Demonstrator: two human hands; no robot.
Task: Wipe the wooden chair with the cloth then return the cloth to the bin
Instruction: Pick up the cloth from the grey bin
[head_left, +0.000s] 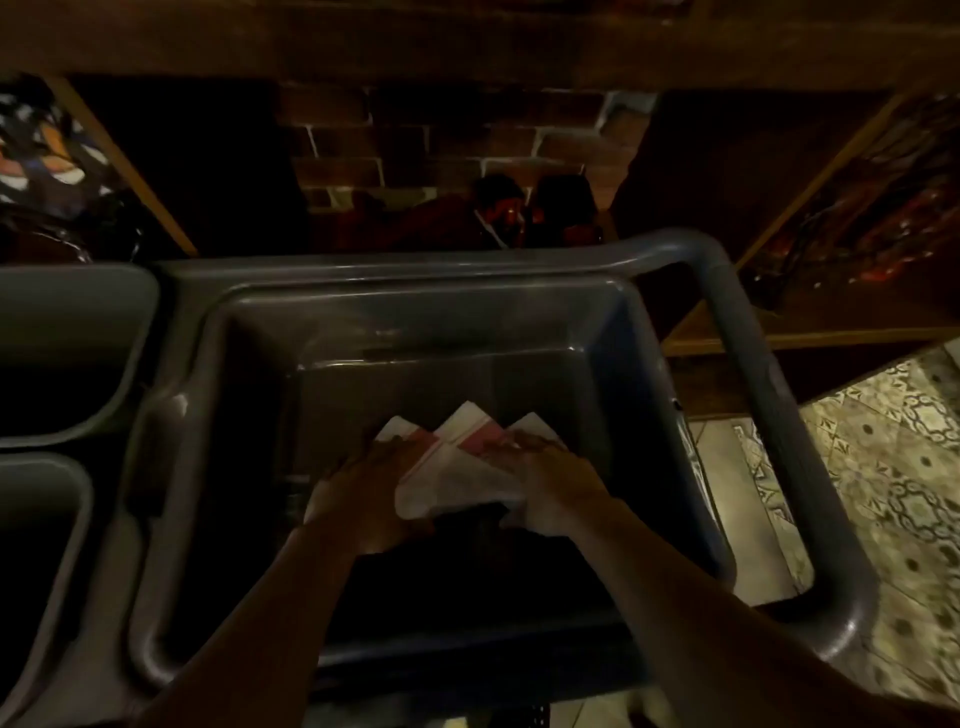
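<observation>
White-and-pink cloth (457, 478) lay folded low in the grey bin (519, 291), toward its near edge. My left hand (369, 488) and right hand (550, 478) pressed flat on it, fingers spread; I judged it soft, light, best pinched at a folded edge.

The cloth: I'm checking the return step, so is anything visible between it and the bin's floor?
Nothing visible. The cloth is already down inside the grey bin, with the left hand and right hand resting on it. What lies beneath it is hidden.
</observation>
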